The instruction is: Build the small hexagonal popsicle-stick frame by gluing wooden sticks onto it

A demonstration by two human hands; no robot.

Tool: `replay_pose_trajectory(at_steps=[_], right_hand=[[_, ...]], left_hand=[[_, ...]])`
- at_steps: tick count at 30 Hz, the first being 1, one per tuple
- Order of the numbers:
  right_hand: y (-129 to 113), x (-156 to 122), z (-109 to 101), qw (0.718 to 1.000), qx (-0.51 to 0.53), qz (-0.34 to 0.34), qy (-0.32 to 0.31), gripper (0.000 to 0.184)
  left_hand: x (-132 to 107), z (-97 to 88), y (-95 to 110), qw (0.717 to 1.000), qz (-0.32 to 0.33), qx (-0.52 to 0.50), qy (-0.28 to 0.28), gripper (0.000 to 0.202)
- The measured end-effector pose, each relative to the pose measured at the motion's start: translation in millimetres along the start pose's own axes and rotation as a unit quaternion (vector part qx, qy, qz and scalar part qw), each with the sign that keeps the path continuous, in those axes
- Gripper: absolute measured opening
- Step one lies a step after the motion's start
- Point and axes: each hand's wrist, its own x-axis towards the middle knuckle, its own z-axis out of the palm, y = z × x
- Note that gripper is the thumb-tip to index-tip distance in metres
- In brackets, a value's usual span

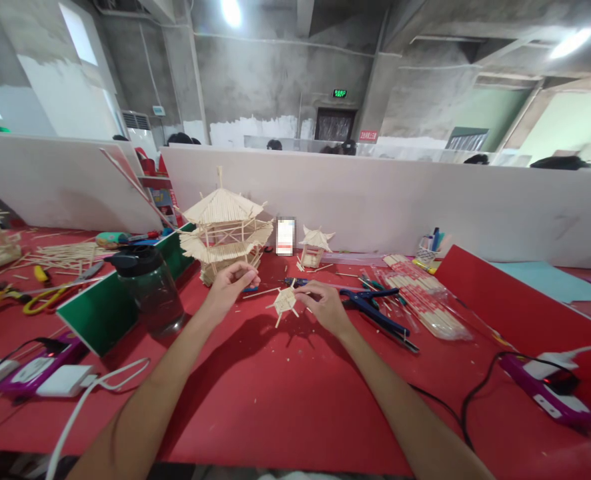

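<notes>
My right hand pinches one spoke of a small frame of pale wooden sticks, holding it just above the red tabletop. The frame has a flat many-sided middle with short sticks reaching outward. To its left, my left hand is closed, thumb against fingertips; what it holds, if anything, is too small to make out. A loose thin stick shows between the hands. Behind my left hand stands a two-tiered stick pavilion. A smaller stick pavilion is behind my right hand.
A dark water bottle stands left of my left forearm, by a green board. Right of my right hand lie a blue-handled tool and bagged sticks. Power strips with cables flank both sides. A white partition closes the back.
</notes>
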Motion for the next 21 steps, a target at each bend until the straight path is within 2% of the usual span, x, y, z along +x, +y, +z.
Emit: replay_pose_trajectory(at_steps=[5,7,9,11,13,17,21], right_hand=[[6.1,0.5,-0.2,1.000,0.014,0.020,0.001,0.016],[8.2,0.5,0.1,0.999,0.019,0.028,0.000,0.017],[10.1,0.6,0.2,0.999,0.027,0.035,0.005,0.017],[11.8,0.9,-0.1,0.998,0.039,0.043,0.014,0.017],[13.6,1.4,-1.1,0.997,0.051,0.051,0.023,0.016],[17.1,2.7,-4.0,0.995,0.058,0.071,0.039,0.020],[18.4,3.9,-5.9,0.994,0.051,0.081,0.051,0.024]], left_hand=[[-6.7,-0.3,7.9,0.987,0.003,-0.159,-0.032,0.033],[-11.4,-1.1,13.8,0.979,-0.016,-0.193,-0.069,0.033],[-15.0,-2.5,18.7,0.974,-0.045,-0.184,-0.126,0.032],[-16.3,-4.1,21.3,0.969,-0.086,-0.126,-0.192,0.030],[-15.4,-5.7,20.7,0.961,-0.127,-0.022,-0.243,0.029],[-12.5,-9.2,10.6,0.929,-0.148,0.196,-0.277,0.036],[-14.2,-10.2,2.6,0.891,-0.172,0.271,-0.319,0.044]])
